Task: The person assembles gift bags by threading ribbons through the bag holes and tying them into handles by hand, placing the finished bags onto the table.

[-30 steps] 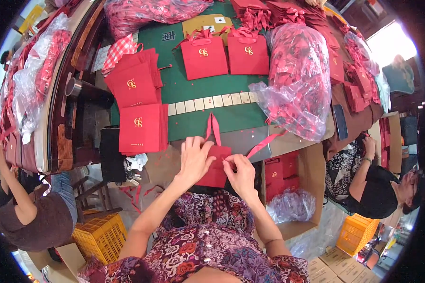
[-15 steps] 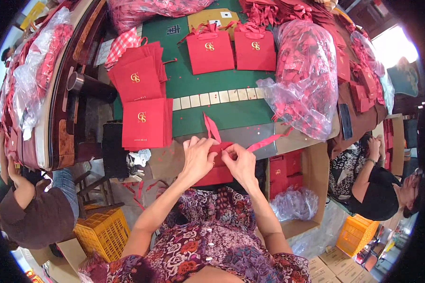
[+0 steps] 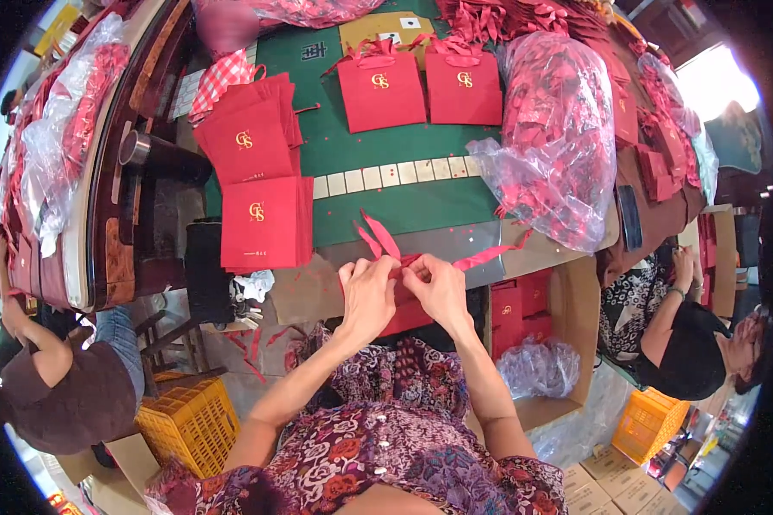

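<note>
A small red paper bag (image 3: 408,317) is in front of me at the table's near edge, mostly covered by my hands. Over its top edge my left hand (image 3: 369,293) is closed in a pinch on the red ribbon (image 3: 377,235). Close beside it, my right hand (image 3: 439,293) also pinches the ribbon at the bag's opening. One ribbon end sticks up above the left hand; another stretches out to the right. My fingers hide the spot where the ribbon meets the bag.
Stacked flat red bags (image 3: 262,221) lie at left, near a dark cylindrical tumbler (image 3: 159,160). Two ribboned bags (image 3: 383,93) lie farther back. At right are a stuffed clear plastic bag (image 3: 558,142), a phone (image 3: 629,218) and a carton (image 3: 573,343). People work on both sides.
Both hands have drawn slightly closer together over the bag, the left shifting right. The upright ribbon end now folds over into a loop shape. Less of the bag shows below my hands.
</note>
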`<state>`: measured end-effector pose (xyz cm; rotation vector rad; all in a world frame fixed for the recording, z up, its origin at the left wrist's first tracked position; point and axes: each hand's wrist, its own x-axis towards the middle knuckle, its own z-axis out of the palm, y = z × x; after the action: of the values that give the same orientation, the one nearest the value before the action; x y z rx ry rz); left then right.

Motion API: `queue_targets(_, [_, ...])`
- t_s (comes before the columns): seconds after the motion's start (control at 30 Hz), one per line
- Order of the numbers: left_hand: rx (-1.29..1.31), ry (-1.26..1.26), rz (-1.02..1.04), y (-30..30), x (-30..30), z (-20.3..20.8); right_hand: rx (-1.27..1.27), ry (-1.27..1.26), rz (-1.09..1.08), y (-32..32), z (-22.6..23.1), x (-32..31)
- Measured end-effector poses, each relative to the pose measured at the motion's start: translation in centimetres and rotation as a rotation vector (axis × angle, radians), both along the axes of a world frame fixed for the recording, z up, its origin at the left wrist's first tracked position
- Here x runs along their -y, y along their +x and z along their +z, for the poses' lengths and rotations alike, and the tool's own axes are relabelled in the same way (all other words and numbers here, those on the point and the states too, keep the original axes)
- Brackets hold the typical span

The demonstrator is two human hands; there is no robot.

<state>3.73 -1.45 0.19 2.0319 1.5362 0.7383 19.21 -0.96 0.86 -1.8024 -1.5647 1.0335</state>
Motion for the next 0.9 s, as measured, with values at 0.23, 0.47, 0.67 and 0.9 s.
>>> queue_targets(0.23, [0.032, -0.021, -0.053, -1.1, -0.7, -0.1, 0.136, 0.305, 0.055, -0.9, -0.2, 0.8])
queue_targets(0.47, [-0.002, -0.185, -0.178, -2.7, -1.9, 0.2, -0.209, 0.23, 0.028, 0.4, -0.9, 0.4])
queue_targets(0.67, [0.048, -0.148, -0.164, -2.7, -2.1, 0.4, -0.248, 0.061, 0.182, 1.7, -0.2, -1.4])
queue_targets(0.9, [-0.052, 0.069, -0.319, -2.7, -1.8, 1.3, -0.214, 0.014, 0.525, 2.9, -1.1, -3.4])
